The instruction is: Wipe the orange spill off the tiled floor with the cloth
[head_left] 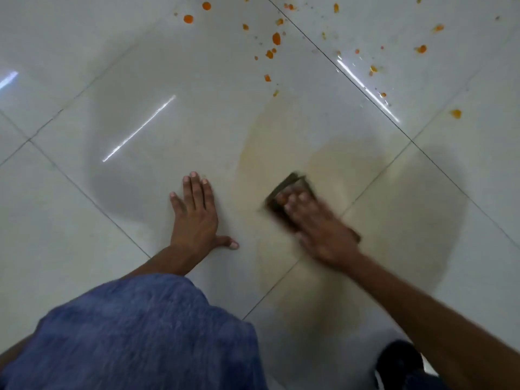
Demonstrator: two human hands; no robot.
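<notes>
Pressing rather than gripping, our right hand lies with fingers stretched over the dark cloth, pinning it to the tiled floor inside a pale yellowish smear. Our left hand is spread flat on the tile just beside, bracing us. Loose orange bits lie well apart, farther ahead. With no grip, the cloth may slide out from under our palm, and a loaded cloth may only spread the film wider.
</notes>
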